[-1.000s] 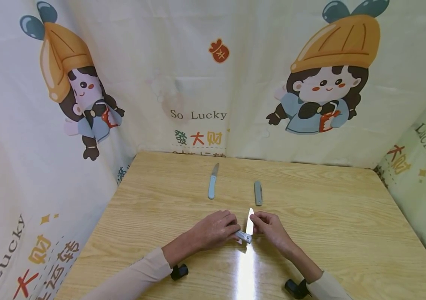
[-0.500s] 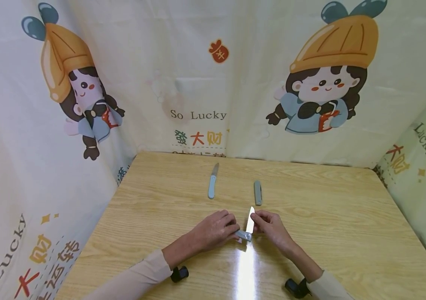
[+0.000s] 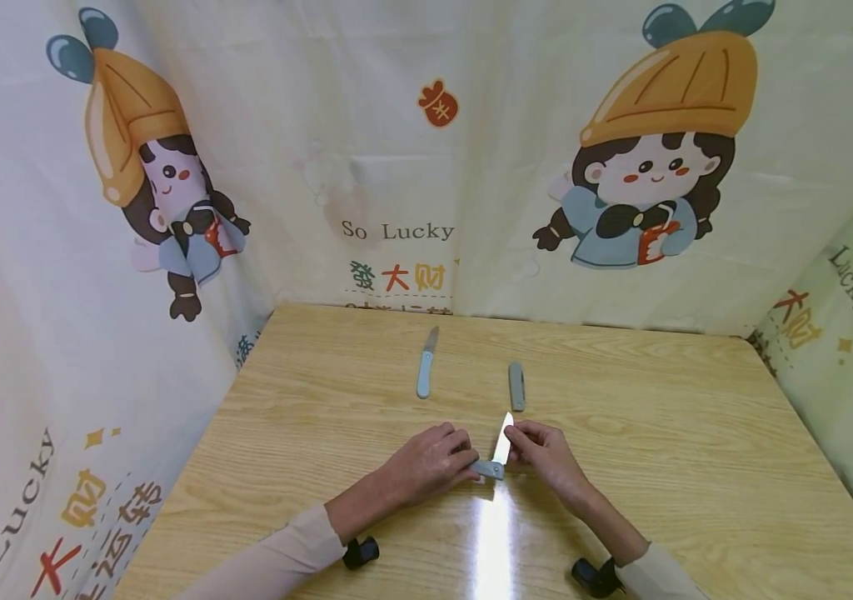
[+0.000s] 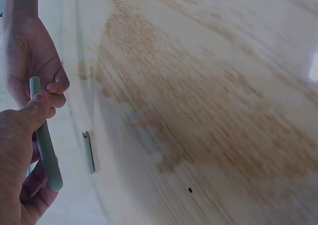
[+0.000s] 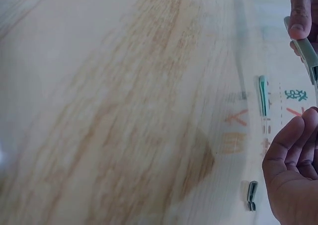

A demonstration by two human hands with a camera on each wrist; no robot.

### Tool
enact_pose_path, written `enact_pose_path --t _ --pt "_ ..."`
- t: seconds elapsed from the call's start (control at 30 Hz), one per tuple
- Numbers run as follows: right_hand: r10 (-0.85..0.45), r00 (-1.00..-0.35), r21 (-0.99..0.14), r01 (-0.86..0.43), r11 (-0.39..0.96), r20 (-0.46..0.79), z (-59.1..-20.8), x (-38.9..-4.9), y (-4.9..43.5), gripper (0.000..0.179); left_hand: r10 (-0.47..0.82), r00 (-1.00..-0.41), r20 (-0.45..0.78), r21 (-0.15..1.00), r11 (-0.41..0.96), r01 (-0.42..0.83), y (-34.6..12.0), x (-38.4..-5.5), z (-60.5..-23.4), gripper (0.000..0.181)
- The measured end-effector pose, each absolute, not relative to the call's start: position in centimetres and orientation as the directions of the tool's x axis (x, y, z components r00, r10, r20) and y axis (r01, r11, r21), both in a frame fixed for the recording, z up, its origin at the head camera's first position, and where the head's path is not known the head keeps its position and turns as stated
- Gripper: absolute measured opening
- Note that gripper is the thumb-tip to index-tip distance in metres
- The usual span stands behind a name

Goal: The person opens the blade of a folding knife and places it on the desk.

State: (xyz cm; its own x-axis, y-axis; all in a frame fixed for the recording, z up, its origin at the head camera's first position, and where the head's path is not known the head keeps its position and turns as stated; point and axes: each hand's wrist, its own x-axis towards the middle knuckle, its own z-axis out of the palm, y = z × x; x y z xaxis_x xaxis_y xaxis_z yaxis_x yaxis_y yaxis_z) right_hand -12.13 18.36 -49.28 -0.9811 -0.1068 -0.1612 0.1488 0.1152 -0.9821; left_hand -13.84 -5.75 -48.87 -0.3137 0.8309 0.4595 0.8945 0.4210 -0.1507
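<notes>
folding knife held over the bench, well in from its far edge: left hand, fingers curled round the handle; right hand, fingers pinching the blade. looks light, stiff, probably slick steel, so the handle's the safer hold.
</notes>
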Motion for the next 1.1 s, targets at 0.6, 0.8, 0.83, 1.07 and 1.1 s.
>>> enact_pose_path --t 0.6,0.8,0.83,1.07,1.1 --pt "-0.105 -0.983 -0.987 0.141 0.079 -0.149 -49.32 -11.99 18.84 0.030 0.798 -0.363 0.482 -0.130 0.475 0.871 -5.82 -13.65 -48.99 0.024" --pt "-0.104 -0.984 -0.987 0.137 0.080 -0.145 -49.43 -11.93 18.95 0.030 0.790 -0.369 0.489 -0.132 0.485 0.864 -5.82 -13.64 -49.16 0.023" --pt "-0.103 -0.984 -0.987 0.136 0.080 -0.144 -49.44 -11.92 18.96 0.030 0.789 -0.370 0.490 -0.132 0.487 0.863 -5.83 -13.62 -49.20 0.023" --pt "-0.096 -0.985 -0.987 0.139 0.083 -0.146 -49.43 -11.87 19.01 0.030 0.769 -0.379 0.515 -0.134 0.508 0.851 -5.98 -13.59 -49.45 0.024" --pt "-0.099 -0.985 -0.987 0.136 0.085 -0.144 -49.46 -11.87 19.03 0.030 0.766 -0.381 0.518 -0.136 0.513 0.848 -6.02 -13.60 -49.54 0.024"
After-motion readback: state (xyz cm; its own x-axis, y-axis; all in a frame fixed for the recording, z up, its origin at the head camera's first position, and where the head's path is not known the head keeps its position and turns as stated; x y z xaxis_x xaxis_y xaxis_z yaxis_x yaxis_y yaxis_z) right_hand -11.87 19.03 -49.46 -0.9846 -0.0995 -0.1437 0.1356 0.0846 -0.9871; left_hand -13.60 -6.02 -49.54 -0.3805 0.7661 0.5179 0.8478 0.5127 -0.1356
